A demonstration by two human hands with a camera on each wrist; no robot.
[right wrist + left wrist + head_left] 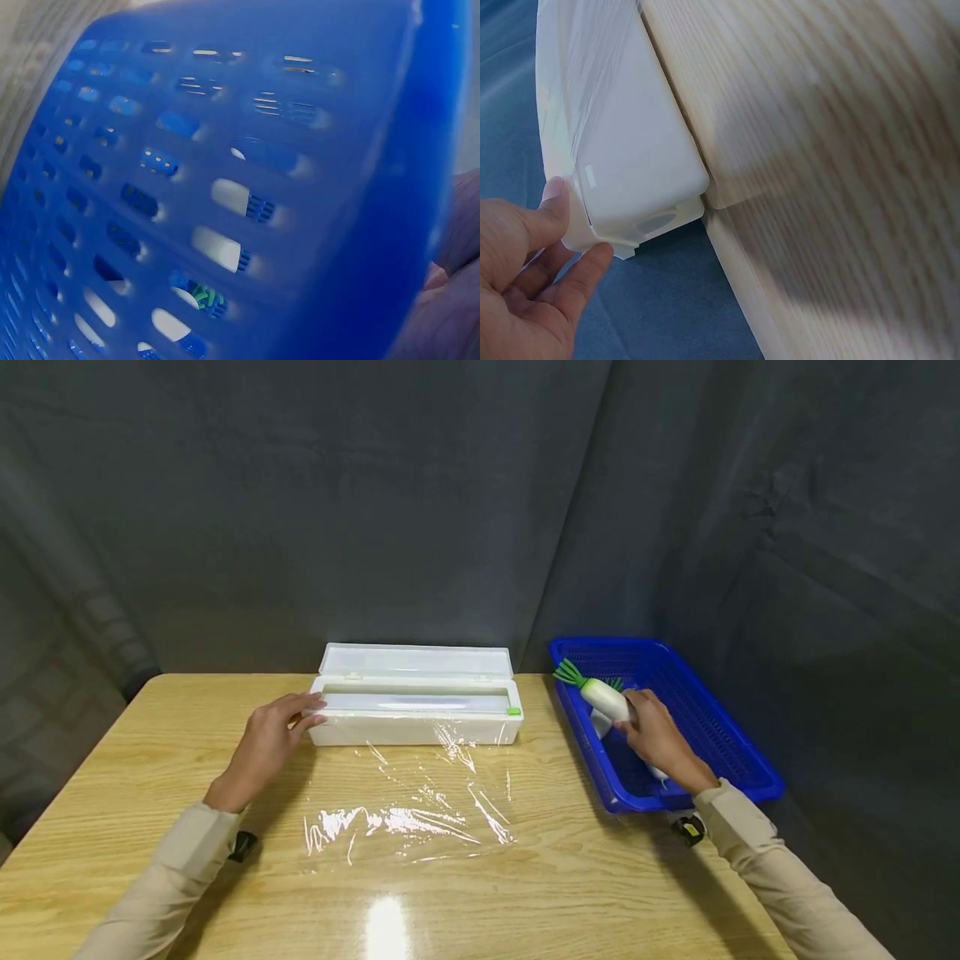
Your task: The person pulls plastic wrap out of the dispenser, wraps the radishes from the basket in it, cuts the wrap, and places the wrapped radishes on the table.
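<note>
A white radish (603,695) with green leaf stalks is gripped by my right hand (660,739) over the blue basket (705,727). More white radish (601,722) lies under it in the basket. My left hand (273,735) pinches the left end of a white cling film dispenser (412,731), its lid raised at the back. In the left wrist view, thumb (553,202) and fingers hold the dispenser's corner. Clear film (405,818) runs from the dispenser over the table toward me. The right wrist view mostly shows the basket's slotted wall (187,150), with part of my hand (446,300) beyond its rim.
The wooden table (562,877) spans the front. A green slider (513,711) sits at the dispenser's right end. A dark grey curtain (420,510) hangs right behind the table, and the basket stands at its right side.
</note>
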